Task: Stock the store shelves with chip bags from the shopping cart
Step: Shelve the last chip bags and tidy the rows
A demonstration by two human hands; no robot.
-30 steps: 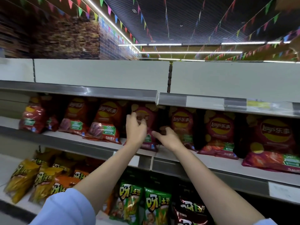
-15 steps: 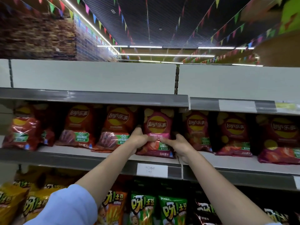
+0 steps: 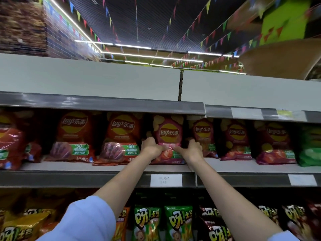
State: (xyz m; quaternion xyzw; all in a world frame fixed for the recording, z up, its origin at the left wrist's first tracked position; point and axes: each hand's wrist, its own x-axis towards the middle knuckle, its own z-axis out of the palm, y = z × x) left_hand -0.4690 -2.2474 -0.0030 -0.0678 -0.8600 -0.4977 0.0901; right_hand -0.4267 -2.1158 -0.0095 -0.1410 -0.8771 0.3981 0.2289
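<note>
Both hands hold one pink Lay's chip bag (image 3: 168, 136) standing upright on the middle shelf (image 3: 111, 166), at about twelve o'clock from the person. The left hand (image 3: 151, 148) pinches its lower left edge and the right hand (image 3: 192, 149) pinches its lower right edge, fingers curled on the foil. The bag stands between an orange Lay's bag (image 3: 121, 136) at nine o'clock and a darker red Lay's bag (image 3: 202, 136) at three o'clock, its top near the underside of the upper shelf (image 3: 104, 104).

The step in hand looks like seating and squaring this bag. To do it well, I judge the grip should stay low, pushing the base back evenly with both hands so the bag does not twist, keeping the logo facing front. Let go gently, since a puffed bag may tip forward over the price label (image 3: 166, 180). The shopping cart is out of view.
</note>
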